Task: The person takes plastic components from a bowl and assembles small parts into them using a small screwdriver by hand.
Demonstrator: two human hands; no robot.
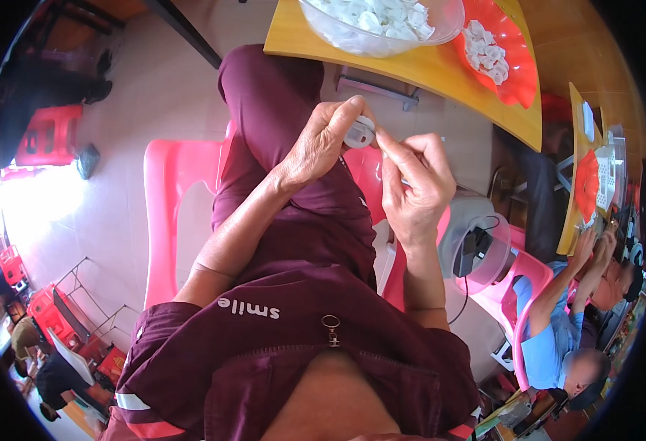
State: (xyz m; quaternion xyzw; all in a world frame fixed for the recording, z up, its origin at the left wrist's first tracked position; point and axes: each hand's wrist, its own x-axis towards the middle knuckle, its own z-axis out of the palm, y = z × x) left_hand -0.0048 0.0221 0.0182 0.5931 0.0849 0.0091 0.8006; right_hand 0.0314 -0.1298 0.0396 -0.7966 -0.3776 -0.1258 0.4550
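Observation:
Above my lap, my left hand (323,140) is closed with thumb and fingers round a small round white plastic part (360,133). A dark spot shows on the face of that part. My right hand (418,176) has its fingers curled, and its thumb and forefinger tips meet at the part's right rim. Whatever is pinched between those tips is too small to make out. On the table ahead, a clear bowl (352,42) holds many white plastic pieces (392,18). Beside it, a red scalloped tray (520,70) carries more small white pieces (484,53).
The yellow table's edge (426,77) runs just beyond my hands. A pink chair (163,191) is under me. To the right stand a clear plastic tub (481,250) with a black device and cable, and a person in blue (547,345) working at another table (569,213).

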